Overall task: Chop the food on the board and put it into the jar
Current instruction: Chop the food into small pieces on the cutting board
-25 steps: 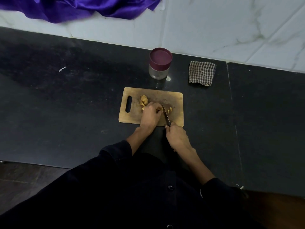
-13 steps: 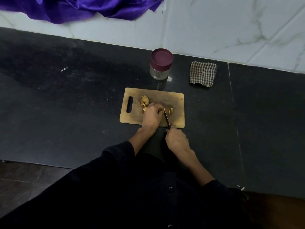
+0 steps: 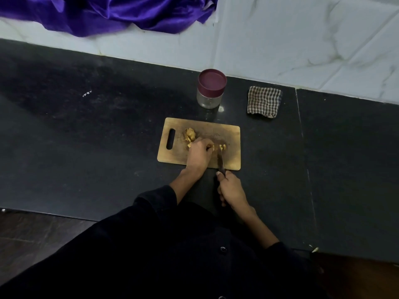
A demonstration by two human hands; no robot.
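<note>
A wooden cutting board point(image 3: 232, 134) with a handle slot lies on the black counter. Pale yellow-brown food point(image 3: 190, 134) sits in a small heap on the board, with a few cut bits point(image 3: 222, 146) further right. My left hand point(image 3: 199, 155) rests on the board with curled fingers pinning a piece of the food. My right hand point(image 3: 232, 189) grips the handle of a knife point(image 3: 220, 161), whose blade points up the board just right of my left fingers. Behind the board stands a clear jar point(image 3: 210, 89) with its maroon lid on.
A folded checked cloth point(image 3: 263, 101) lies right of the jar. White marble tiles point(image 3: 302, 39) rise behind the counter, with purple fabric point(image 3: 103, 14) draped at top left. The black counter point(image 3: 86, 137) stretches to both sides. My dark sleeves fill the foreground.
The knife blade has shifted slightly along the food beside my left fingers. Both hands stay in nearly the same place on the board.
</note>
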